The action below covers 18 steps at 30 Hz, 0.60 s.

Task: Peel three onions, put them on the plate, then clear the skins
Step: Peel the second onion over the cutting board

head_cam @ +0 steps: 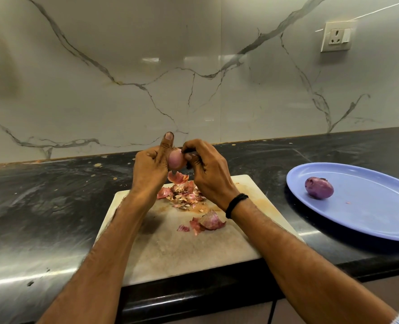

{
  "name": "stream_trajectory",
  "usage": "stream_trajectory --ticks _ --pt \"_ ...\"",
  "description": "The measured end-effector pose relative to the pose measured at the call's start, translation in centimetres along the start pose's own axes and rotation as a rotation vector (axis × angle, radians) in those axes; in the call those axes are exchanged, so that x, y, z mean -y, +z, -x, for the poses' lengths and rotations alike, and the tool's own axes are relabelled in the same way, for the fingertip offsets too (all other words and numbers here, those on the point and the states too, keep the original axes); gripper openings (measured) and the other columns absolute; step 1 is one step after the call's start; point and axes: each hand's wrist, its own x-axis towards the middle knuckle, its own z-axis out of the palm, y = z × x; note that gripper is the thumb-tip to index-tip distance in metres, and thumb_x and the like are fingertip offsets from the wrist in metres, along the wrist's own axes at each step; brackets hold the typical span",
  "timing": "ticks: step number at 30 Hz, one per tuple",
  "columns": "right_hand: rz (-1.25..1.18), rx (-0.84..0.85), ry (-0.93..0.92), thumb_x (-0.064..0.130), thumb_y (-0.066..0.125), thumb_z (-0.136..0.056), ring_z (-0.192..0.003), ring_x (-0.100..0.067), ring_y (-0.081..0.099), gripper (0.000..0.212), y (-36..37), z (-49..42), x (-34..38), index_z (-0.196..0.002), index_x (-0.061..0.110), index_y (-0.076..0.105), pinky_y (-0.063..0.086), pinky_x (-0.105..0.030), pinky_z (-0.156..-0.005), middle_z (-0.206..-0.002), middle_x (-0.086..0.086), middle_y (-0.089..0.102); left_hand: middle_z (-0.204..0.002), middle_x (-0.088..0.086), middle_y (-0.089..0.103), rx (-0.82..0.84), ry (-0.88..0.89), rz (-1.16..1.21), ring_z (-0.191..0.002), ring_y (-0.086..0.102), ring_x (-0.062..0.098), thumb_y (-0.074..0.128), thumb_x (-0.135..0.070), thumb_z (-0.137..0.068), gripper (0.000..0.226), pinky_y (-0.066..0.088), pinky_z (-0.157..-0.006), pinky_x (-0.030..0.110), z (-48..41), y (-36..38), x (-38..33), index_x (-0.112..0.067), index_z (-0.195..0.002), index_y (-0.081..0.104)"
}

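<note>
While it is held up over the far edge of the cutting board [182,253], the onion [175,159] is gripped by the left hand [150,169]. The fingers are curled round it from the left and the thumb is stuck upright past its top. The right hand [208,174] is closed against the onion's right end, its fingertips curled inward and pinching there. Whether anything else is held among those fingers cannot be told. A smooth, pale pink side of the onion is shown between the two hands. A black band [234,204] is worn on the right wrist.

Directly below the hands, a heap of skins [182,191] is spread over the far part of the board. Nearer the person, a larger curled skin piece [209,222] is lying with two smaller shreds near the board's middle, apart from the heap. The board is pale and stained, and it is set on the dark counter [41,218] with its near edge close to the counter's front.

To the right, well apart from the hands, a blue plate [369,218] is placed on the counter and is partly cut off by the frame. One peeled onion [319,187], purple, is lying on the plate's left part. Small scraps are scattered on the counter along the veined marble wall [147,78], on which a socket [337,36] is mounted at upper right.
</note>
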Motion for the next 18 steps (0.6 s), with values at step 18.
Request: stream_trajectory --ticks 18 --pt "0.073 -0.013 0.077 0.009 0.046 -0.093 -0.092 -0.018 0.048 0.021 0.05 -0.01 0.41 -0.103 0.002 0.062 0.043 -0.015 -0.073 -0.110 -0.022 0.047 -0.098 0.034 0.067 -0.015 -0.166 0.151 -0.087 0.068 0.036 0.053 -0.068 -0.083 0.082 0.059 -0.091 0.048 -0.18 0.14 -0.13 0.013 -0.092 0.065"
